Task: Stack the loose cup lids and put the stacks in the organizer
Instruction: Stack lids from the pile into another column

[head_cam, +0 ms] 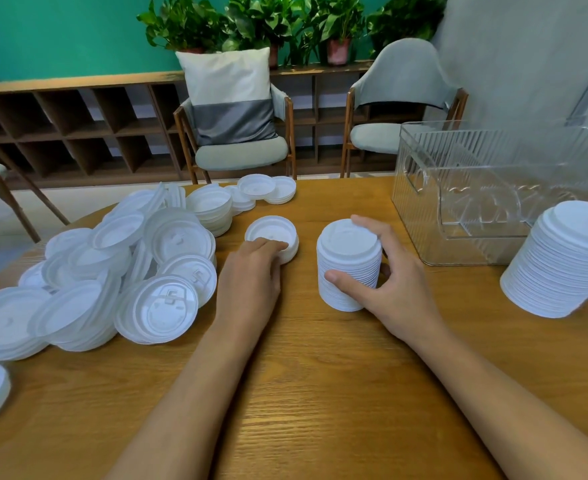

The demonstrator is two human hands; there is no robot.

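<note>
Early-to-mid task, by my read. A big loose lid pile (112,271) covers the left side of the wooden table (320,375), with a few short nested bunches toward the far edge. No lids are visible in the clear organizer (493,188) at the far right corner, so filling it is all left to do. A tall lid stack (562,261) is done and stands at the right edge.

The right hand (389,282) grips a lid stack (349,268) mid-table, thumb in front and fingers wrapped behind. The left hand (251,268) lays its fingers on the near rim of a short lid stack (272,233) just left of it. The thumb is hidden, so I can't tell if it pinches.

The lids are white, thin plastic and nest tightly. The short stack looks to sit hollow side up.
</note>
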